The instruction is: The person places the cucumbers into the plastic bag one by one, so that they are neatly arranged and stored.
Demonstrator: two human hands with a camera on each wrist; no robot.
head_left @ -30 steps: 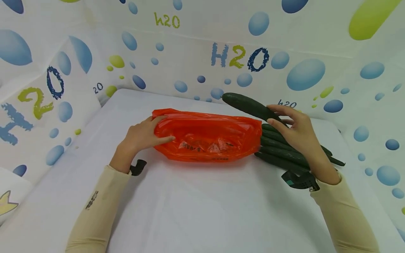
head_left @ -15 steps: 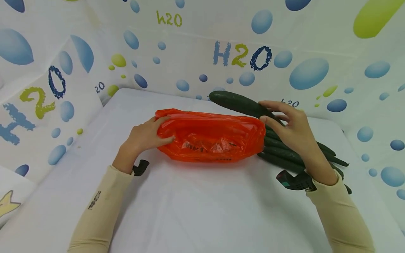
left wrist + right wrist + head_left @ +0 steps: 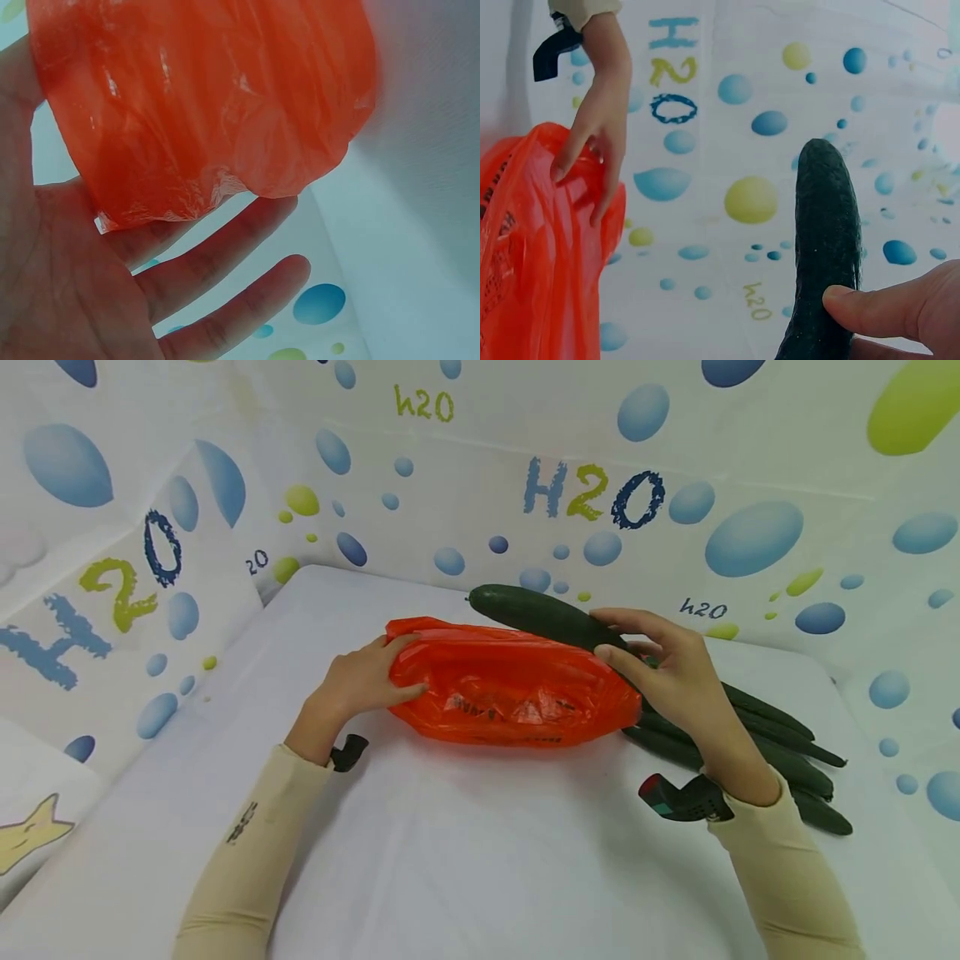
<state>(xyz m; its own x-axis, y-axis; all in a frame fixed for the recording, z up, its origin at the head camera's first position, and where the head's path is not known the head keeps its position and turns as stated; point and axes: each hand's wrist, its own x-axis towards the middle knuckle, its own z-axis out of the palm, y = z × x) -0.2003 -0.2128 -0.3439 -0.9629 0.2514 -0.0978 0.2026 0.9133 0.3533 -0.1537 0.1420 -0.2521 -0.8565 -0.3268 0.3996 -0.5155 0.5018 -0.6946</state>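
A red plastic bag (image 3: pixel 510 693) lies long-side across the middle of the table. My left hand (image 3: pixel 360 678) rests on its left end, thumb at the front side and fingers along the far side. Seen from the left wrist, these fingers (image 3: pixel 217 277) are fairly straight and spread, and the bag end (image 3: pixel 217 97) sits between them and the thumb. My right hand (image 3: pixel 678 672) pinches a dark green cucumber (image 3: pixel 536 612) near its right end. The cucumber is tilted, its free end up and to the left, overlapping the bag's far edge in the head view.
Several more cucumbers (image 3: pixel 791 760) lie in a pile on the white table (image 3: pixel 480 860), right of the bag and partly behind my right wrist. A white sheet with blue and green spots (image 3: pixel 465 477) hangs behind the table.
The right hand has carried the cucumber leftward over the bag's right part, uncovering more of the pile. The left hand stays at the bag's left end. The head view has shifted slightly.
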